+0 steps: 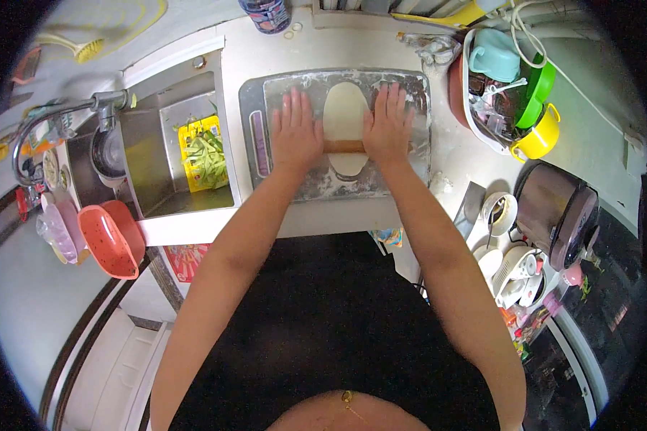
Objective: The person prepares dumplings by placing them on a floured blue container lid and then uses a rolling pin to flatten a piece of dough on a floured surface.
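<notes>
An oval sheet of pale dough [347, 113] lies lengthwise on a floured grey cutting board [253, 97]. Across its nearer part rests a wooden rolling pin [343, 146], of which only the middle shows. My left hand [295, 129] lies flat over the pin's left end, palm down, with fingers stretched toward the board's far edge. Over the right end, my right hand [389, 125] lies the same way, its thumb beside the dough's edge. Neither hand curls its fingers around the pin; both palms hide its ends. White flour streaks the board around the dough.
Left of the board is a steel sink [167, 108] holding cut greens [207, 156] on a yellow package. A red plastic basin [112, 237] stands at the counter's left edge. To the right are a tub of cups [466, 102], a dark appliance [550, 210] and white dishes [488, 261].
</notes>
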`<state>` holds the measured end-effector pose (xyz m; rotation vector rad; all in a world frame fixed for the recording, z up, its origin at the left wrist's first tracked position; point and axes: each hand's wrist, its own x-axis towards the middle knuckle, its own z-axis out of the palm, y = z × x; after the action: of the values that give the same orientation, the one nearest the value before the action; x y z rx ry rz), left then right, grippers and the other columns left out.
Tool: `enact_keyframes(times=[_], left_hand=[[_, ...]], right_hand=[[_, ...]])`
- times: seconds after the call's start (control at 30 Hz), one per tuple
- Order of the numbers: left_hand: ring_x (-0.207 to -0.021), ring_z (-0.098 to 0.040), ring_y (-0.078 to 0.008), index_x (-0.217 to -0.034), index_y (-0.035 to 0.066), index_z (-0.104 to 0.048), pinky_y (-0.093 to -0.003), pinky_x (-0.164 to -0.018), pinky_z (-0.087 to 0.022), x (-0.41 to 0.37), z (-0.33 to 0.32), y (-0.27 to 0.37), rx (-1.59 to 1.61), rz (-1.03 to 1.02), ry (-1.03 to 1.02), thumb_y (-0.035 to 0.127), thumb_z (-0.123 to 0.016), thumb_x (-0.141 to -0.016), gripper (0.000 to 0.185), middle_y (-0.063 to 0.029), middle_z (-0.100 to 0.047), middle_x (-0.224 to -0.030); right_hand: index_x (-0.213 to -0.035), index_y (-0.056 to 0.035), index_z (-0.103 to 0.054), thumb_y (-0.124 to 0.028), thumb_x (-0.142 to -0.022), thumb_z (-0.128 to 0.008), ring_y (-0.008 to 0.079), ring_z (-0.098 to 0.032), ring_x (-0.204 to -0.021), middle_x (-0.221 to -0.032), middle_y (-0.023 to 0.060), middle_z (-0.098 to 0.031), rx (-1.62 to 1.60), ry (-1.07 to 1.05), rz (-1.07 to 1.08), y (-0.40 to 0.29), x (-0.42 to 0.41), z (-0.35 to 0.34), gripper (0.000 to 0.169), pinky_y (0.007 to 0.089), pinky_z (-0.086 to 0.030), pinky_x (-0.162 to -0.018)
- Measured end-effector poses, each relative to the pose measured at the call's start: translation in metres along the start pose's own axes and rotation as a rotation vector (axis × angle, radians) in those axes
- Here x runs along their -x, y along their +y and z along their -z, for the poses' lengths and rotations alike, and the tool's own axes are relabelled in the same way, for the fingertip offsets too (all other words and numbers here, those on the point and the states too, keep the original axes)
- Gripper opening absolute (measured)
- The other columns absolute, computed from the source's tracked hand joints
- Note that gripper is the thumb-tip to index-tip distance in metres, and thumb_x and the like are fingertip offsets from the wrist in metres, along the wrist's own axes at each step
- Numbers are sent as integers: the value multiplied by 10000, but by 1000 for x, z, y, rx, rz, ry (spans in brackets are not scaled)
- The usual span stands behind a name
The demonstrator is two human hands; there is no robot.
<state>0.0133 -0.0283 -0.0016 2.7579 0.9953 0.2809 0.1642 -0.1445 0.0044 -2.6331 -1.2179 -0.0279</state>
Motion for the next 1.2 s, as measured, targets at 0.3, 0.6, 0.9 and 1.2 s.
enact_keyframes(times=[0.3,0.6,0.9,1.2], left_hand=[[-1345,-339,-326,-1384,11,-383,-481,-1081,-260,37,8,4,-49,-12,-151,293,-466,-906,562,-176,-337,-1469],[-1399,-246,-341,-1470,55,-247,-518,-1109,-198,112,19,4,108,4,-326,308,-428,-937,617,-156,-246,-1523],[-1419,-203,-322,-1448,59,-313,-541,-1116,-158,39,12,-9,-24,-17,-249,327,-421,-948,578,-137,-239,-1531],[-1403,-255,-299,-1434,59,-338,-512,-1115,-192,37,7,-6,55,-61,-193,311,-403,-953,547,-139,-278,-1516]], right_hand=[[-1448,-25,-283,-305,-929,-427,355,-220,-1402,-1522,182,-234,-22,-110,-40,1,46,2,606,571,-185,-1095],[-1464,-47,-265,-313,-937,-416,355,-196,-1411,-1536,170,-206,-122,-287,-52,4,119,17,609,573,-163,-1096],[-1456,-60,-288,-300,-938,-424,365,-200,-1406,-1524,172,-231,-76,-195,21,4,93,16,586,597,-160,-1086],[-1411,-61,-362,-320,-897,-499,338,-266,-1379,-1502,160,-280,121,-79,-11,2,42,-2,592,601,-220,-1066]])
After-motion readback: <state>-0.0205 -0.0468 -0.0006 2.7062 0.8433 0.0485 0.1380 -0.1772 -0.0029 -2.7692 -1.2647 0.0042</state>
